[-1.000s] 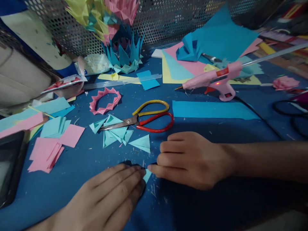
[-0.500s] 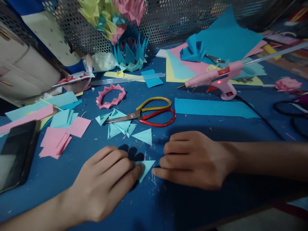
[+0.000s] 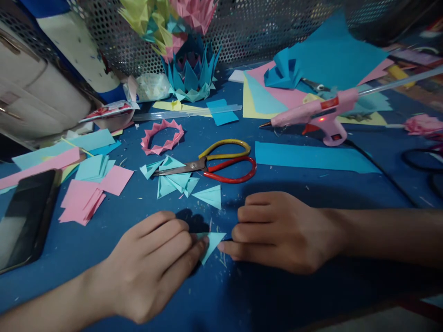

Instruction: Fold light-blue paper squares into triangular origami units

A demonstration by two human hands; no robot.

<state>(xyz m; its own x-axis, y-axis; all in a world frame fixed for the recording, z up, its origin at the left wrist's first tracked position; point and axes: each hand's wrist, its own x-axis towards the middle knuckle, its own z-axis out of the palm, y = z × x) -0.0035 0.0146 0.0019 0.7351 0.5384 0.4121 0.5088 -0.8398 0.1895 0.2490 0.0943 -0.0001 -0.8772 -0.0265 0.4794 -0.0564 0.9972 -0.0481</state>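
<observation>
My left hand point(image 3: 155, 263) rests on the blue table, closed, with thumb and fingertips pinching a small folded light-blue paper triangle point(image 3: 213, 243). To the right is my right hand point(image 3: 277, 233), its fingers curled in and its thumb tip close to the triangle's right point; nothing shows in it. Beyond the hands lies another folded paper triangle point(image 3: 210, 196). Further off, scissors point(image 3: 202, 165) with yellow and red handles lie with their blades over several more light-blue folded pieces point(image 3: 173, 183).
Pink paper squares point(image 3: 81, 200) and a phone point(image 3: 31, 216) lie left. A pink zigzag paper ring point(image 3: 162, 137) is behind the scissors. On the right are a blue paper strip point(image 3: 311, 157) and a pink glue gun point(image 3: 318, 115), its light lit. Folded paper flowers point(image 3: 192, 69) stand at the back.
The whole view has shifted slightly, so most things appear a little further right. Both hands keep nearly the same pose, and the paper triangle stays in my left hand.
</observation>
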